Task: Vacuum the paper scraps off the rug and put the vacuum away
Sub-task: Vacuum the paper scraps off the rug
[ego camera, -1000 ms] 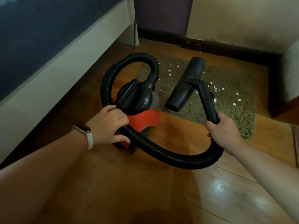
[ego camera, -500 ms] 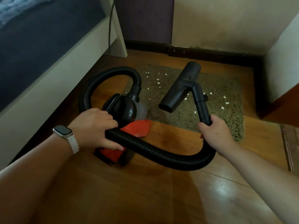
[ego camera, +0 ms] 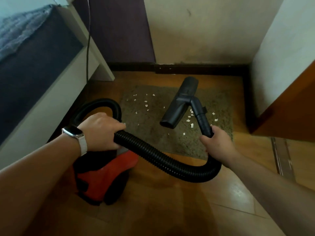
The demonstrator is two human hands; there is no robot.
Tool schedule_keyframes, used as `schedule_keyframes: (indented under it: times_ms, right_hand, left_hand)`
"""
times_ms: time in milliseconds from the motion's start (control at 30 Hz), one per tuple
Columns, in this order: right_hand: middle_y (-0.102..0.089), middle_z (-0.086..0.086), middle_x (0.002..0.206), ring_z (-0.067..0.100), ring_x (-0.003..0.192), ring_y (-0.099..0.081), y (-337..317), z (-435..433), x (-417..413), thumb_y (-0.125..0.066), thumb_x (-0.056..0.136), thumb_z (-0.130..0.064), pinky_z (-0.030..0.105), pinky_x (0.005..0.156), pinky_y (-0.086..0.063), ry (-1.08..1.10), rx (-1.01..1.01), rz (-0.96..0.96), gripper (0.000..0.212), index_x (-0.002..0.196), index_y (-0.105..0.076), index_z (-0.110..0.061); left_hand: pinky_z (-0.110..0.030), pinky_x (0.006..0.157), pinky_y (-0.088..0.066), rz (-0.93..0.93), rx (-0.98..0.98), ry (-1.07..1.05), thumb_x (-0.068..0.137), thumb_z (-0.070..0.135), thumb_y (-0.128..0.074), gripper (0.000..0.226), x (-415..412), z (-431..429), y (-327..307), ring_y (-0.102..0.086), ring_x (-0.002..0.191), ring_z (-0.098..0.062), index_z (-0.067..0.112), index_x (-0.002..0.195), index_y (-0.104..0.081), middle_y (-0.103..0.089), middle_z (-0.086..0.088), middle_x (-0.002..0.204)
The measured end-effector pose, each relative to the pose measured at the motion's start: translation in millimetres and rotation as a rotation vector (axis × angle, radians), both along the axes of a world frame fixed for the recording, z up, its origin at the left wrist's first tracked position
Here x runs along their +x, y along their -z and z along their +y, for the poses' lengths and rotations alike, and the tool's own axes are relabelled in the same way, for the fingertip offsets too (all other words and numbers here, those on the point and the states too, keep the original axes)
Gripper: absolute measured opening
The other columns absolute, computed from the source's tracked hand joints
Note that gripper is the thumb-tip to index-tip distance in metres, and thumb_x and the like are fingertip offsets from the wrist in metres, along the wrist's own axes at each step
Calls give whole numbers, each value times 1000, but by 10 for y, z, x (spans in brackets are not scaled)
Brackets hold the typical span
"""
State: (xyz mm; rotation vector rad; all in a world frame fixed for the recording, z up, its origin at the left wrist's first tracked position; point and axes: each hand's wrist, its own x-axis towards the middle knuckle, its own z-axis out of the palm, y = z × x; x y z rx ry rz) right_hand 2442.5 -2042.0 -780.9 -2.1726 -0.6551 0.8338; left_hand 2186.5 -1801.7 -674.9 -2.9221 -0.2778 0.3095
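Gripping the hose [ego camera: 153, 155], both hands flank it, nozzle [ego camera: 179, 103] over rug [ego camera: 219, 106].

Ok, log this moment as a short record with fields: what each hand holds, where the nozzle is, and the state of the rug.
left hand: gripping the black hose over the red vacuum
right hand: gripping the wand at its lower end
nozzle: over the rug; contact unclear
rug: paper scraps scattered on it
vacuum position: on the wood floor, beside the rug
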Motion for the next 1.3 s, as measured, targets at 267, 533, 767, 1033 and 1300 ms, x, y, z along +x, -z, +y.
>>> schedule_keyframes:
  times_ms: [267, 533, 767, 1033, 1300]
  right_hand:
    - [-64, 9, 78, 26, 67, -66, -11, 285, 109, -62, 88, -24, 39, 59, -55, -92, -115, -57, 11, 89, -51, -22]
    - [-61, 6, 72, 22, 58, -60, 535, 475, 408, -63, 89, -26, 33, 50, -46, -32, -259, -149, 13, 90, -51, -22]
    - [-61, 8, 75, 24, 62, -61, 707, 525, 641, -63, 93, -27, 37, 53, -48, 62, -368, -169, 14, 99, -52, -22]
    - [-56, 3, 75, 18, 63, -56, 888, 541, 651, -64, 92, -21, 30, 55, -42, 43, -359, -145, 14, 101, -54, -18]
    - [-63, 1, 78, 18, 66, -62, 1198, 893, 409, -67, 88, -23, 37, 63, -51, -158, -289, -182, 25, 110, -55, -24]
  left_hand:
    - [-26, 78, -48, 243, -134, -10, 87, 51, -50, 13, 168, 140, 191, -60, 81, -4, 40, 92, -44, -58, 16, 85]
    - [-28, 63, -41, 407, -325, 124, 87, 65, -49, 39, 492, 226, 1059, -62, 82, -13, 32, 108, -48, -62, 8, 94]
    - [-38, 71, -51, 523, -480, 251, 92, 59, -51, 43, 979, 219, 1518, -62, 85, -23, 24, 115, -45, -62, -1, 102]
    - [-32, 67, -47, 667, -603, 194, 85, 57, -57, 34, 1148, 467, 1818, -57, 77, -15, 29, 103, -50, -55, 8, 88]
    - [-32, 64, -43, 657, -509, 267, 88, 51, -57, 33, 783, 431, 2011, -61, 80, -21, 25, 108, -53, -62, 0, 95]
